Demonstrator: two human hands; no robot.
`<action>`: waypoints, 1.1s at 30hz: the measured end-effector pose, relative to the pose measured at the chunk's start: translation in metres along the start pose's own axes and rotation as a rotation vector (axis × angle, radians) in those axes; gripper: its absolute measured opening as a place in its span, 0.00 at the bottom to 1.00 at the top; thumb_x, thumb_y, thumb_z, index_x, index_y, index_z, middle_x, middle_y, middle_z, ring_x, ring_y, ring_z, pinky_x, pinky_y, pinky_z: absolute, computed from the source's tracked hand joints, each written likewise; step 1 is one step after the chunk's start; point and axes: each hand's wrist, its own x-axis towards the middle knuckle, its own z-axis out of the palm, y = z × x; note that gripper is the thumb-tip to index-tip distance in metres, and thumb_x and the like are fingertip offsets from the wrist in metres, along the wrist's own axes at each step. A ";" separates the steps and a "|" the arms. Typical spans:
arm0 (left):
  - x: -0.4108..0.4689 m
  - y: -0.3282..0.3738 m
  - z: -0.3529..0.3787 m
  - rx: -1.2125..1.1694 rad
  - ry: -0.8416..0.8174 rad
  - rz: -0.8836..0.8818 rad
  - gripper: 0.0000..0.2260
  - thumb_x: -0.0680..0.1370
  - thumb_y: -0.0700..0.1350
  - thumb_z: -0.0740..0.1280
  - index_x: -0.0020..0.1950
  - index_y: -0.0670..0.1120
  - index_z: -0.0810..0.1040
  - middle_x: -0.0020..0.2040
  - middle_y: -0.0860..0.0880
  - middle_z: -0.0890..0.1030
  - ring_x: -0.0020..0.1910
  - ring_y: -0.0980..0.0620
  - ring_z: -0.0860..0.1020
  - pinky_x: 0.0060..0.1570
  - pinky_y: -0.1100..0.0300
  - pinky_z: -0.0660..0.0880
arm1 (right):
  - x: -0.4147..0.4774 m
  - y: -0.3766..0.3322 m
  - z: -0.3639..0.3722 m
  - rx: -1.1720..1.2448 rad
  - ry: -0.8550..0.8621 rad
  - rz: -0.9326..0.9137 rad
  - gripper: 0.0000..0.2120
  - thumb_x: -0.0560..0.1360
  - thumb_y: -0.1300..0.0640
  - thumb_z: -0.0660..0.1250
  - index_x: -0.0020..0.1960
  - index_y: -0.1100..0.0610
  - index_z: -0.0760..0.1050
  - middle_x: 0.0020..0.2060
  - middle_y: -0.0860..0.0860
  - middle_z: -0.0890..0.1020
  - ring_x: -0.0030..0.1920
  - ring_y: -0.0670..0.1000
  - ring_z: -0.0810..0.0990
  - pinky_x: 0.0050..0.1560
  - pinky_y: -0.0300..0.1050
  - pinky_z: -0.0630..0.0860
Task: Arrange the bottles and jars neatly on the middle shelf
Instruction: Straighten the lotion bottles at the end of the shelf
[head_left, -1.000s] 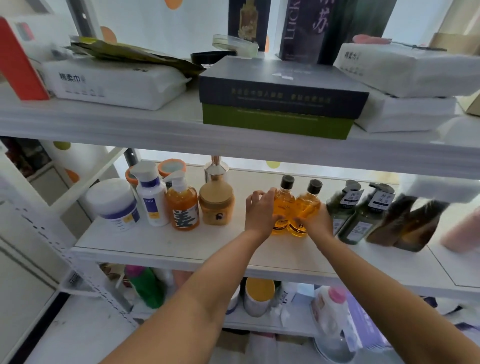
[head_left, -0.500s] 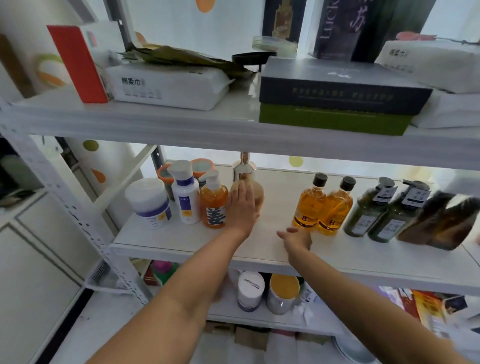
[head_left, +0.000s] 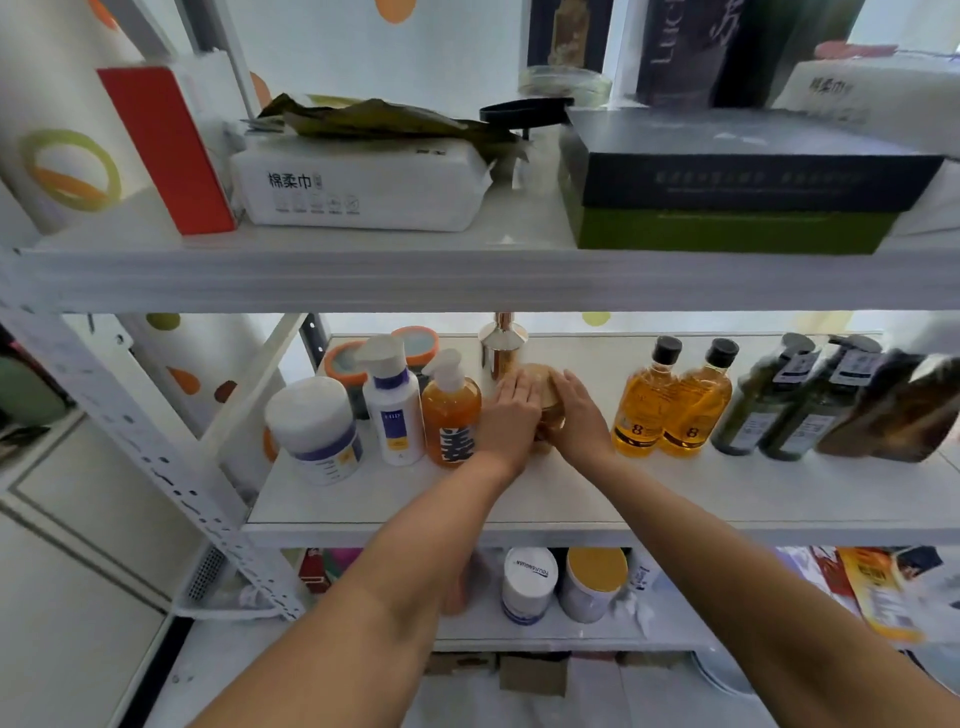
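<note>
On the white middle shelf (head_left: 597, 506) stands a tan round jar (head_left: 545, 397). My left hand (head_left: 511, 413) grips its left side and my right hand (head_left: 579, 415) its right, hiding most of it. A shiny metal-topped bottle (head_left: 501, 345) rises just behind. To the left are an orange pump bottle (head_left: 451, 415), a white pump bottle (head_left: 392, 402) and a white tub (head_left: 314, 428). To the right stand two amber bottles (head_left: 672, 405) with black caps, then two dark green pump bottles (head_left: 779, 402) and brown pouches (head_left: 898, 410).
Two orange-rimmed jars (head_left: 384, 351) sit at the back left. The top shelf (head_left: 467, 275) overhangs close above, holding tissue packs (head_left: 358, 187), a red box (head_left: 166, 145) and a dark box (head_left: 737, 176). The lower shelf holds jars (head_left: 530, 582). A perforated upright (head_left: 156, 452) slants at the left.
Both hands left the two amber bottles and moved left. The left hand reached the tan jar first; the right hand has now joined it on the jar's other side.
</note>
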 end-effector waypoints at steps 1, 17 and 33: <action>0.000 0.004 0.001 -0.006 0.001 0.009 0.28 0.80 0.36 0.59 0.78 0.40 0.51 0.78 0.42 0.55 0.78 0.45 0.52 0.75 0.53 0.53 | -0.001 0.004 -0.002 -0.074 0.011 -0.016 0.37 0.72 0.61 0.70 0.75 0.55 0.56 0.75 0.54 0.59 0.74 0.55 0.61 0.70 0.48 0.63; -0.003 0.019 0.011 0.024 0.044 0.151 0.29 0.79 0.42 0.64 0.77 0.40 0.56 0.77 0.41 0.60 0.76 0.45 0.57 0.73 0.54 0.46 | -0.017 0.022 -0.019 -0.549 0.109 -0.205 0.35 0.77 0.55 0.64 0.77 0.59 0.50 0.76 0.55 0.55 0.77 0.53 0.51 0.75 0.45 0.49; -0.018 -0.071 -0.062 0.413 0.120 -0.003 0.22 0.80 0.46 0.62 0.73 0.44 0.62 0.67 0.40 0.71 0.65 0.42 0.72 0.67 0.52 0.68 | -0.005 -0.083 0.052 0.130 -0.184 -0.083 0.41 0.67 0.52 0.76 0.73 0.55 0.58 0.69 0.53 0.69 0.67 0.56 0.70 0.65 0.49 0.69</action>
